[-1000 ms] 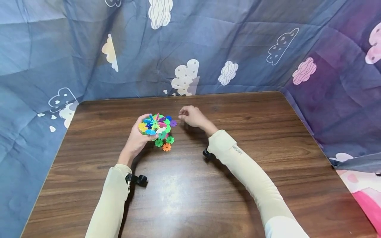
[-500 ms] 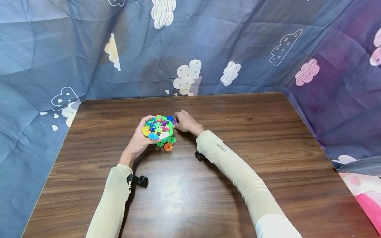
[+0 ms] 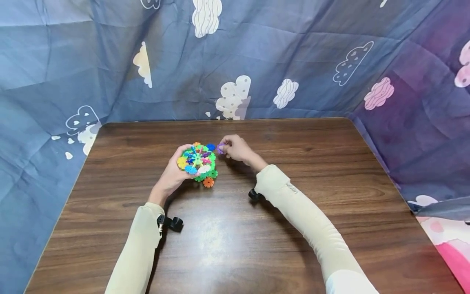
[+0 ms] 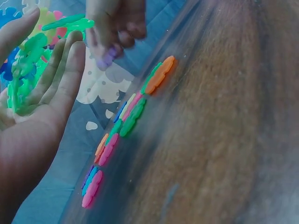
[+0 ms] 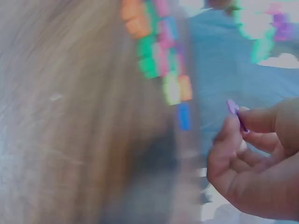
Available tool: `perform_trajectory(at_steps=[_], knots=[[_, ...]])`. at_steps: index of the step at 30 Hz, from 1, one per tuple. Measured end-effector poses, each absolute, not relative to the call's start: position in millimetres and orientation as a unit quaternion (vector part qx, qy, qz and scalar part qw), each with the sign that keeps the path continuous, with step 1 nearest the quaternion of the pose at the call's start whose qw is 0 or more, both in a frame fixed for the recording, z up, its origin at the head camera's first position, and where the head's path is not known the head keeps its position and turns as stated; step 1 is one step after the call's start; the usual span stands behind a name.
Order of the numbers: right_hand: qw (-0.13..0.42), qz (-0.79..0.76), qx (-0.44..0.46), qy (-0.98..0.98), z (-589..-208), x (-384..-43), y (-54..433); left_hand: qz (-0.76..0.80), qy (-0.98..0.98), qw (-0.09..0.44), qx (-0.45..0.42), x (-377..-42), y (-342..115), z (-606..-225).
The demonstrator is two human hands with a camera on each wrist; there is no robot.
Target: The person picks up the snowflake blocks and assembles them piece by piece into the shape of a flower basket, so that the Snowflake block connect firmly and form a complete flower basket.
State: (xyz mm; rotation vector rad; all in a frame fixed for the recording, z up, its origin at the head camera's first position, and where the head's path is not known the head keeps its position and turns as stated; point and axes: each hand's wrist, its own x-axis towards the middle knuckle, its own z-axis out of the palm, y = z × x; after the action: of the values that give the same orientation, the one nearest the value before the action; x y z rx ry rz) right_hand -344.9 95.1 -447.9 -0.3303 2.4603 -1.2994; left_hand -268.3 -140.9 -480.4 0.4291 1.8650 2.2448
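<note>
My left hand point(image 3: 171, 171) holds a rounded build of interlocking plastic snowflake discs point(image 3: 197, 158) above the table. The build is mostly green, with yellow, blue, pink, purple and white pieces. In the left wrist view, the thumb and fingers lie about its green discs point(image 4: 28, 60). To its right, my right hand point(image 3: 238, 149) pinches a single purple snowflake disc point(image 3: 220, 148) between thumb and fingertips, raised off the table. The right wrist view shows that purple disc point(image 5: 232, 106) tilted nearly edge-on, apart from the build.
Loose snowflake discs lie on the wooden table point(image 3: 293, 163) below and beside the build, among them an orange disc point(image 3: 208, 182), a green disc point(image 3: 213, 173) and a blue disc point(image 3: 210, 147). A patterned cloth point(image 3: 176, 81) hangs behind the table.
My right hand reached left to the loose discs, took the purple one, and has drawn back slightly right with it. The left hand keeps holding the build, which has turned a little.
</note>
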Motion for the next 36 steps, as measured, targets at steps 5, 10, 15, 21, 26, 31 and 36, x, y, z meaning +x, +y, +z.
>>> perform_trajectory(at_steps=[5, 10, 15, 21, 26, 31, 36], knots=[[0.303, -0.585, -0.114, 0.744, -414, -330, 113, 0.761, 0.622, 0.102, 0.151, -270, -140, -480], [0.379, -0.580, -0.166, 0.702, -399, -317, 118, 0.758, 0.626, 0.101, 0.152, -270, -138, -479], [0.389, -0.558, -0.191, 0.708, -399, -311, 114, 0.754, 0.625, 0.115, 0.166, -269, -137, -477], [0.378, -0.538, -0.206, 0.724, -400, -308, 111, 0.747, 0.631, 0.112, 0.177, -269, -135, -477], [0.368, -0.529, -0.193, 0.740, -401, -307, 109, 0.720, 0.660, 0.106, 0.185, -270, -134, -479], [0.340, -0.532, -0.173, 0.756, -402, -303, 105, 0.699, 0.680, 0.106, 0.192, -271, -134, -477], [0.310, -0.548, -0.150, 0.762, -404, -297, 100, 0.693, 0.685, 0.110, 0.198, -270, -135, -474]])
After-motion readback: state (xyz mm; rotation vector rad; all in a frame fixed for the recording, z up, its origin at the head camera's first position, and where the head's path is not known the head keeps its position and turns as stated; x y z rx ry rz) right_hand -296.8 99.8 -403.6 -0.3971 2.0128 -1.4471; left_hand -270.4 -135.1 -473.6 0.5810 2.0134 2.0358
